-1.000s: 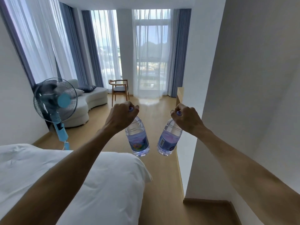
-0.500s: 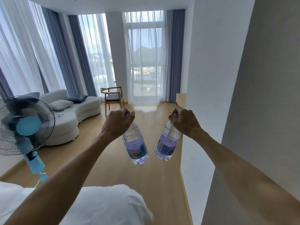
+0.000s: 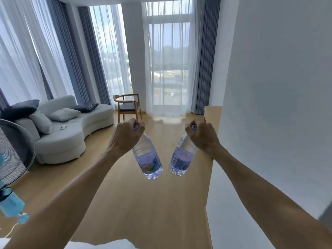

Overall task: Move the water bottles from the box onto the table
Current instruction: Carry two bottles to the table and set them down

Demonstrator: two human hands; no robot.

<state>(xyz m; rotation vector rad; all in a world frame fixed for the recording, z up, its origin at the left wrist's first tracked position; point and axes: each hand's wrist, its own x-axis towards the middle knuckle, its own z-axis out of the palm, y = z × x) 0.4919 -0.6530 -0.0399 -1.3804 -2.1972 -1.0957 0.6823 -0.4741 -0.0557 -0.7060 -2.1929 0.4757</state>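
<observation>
Fingers of left hand (image 3: 125, 136) and right hand (image 3: 202, 137) are curling round the caps, each gripping one hanging water bottle: left bottle (image 3: 148, 159), right bottle (image 3: 181, 159). Bed (image 3: 100, 244) is sliding out of view since a second ago; carrying is progressing. Box and worktop are lying out of frame; fan (image 3: 14, 159) is being cut off.
</observation>
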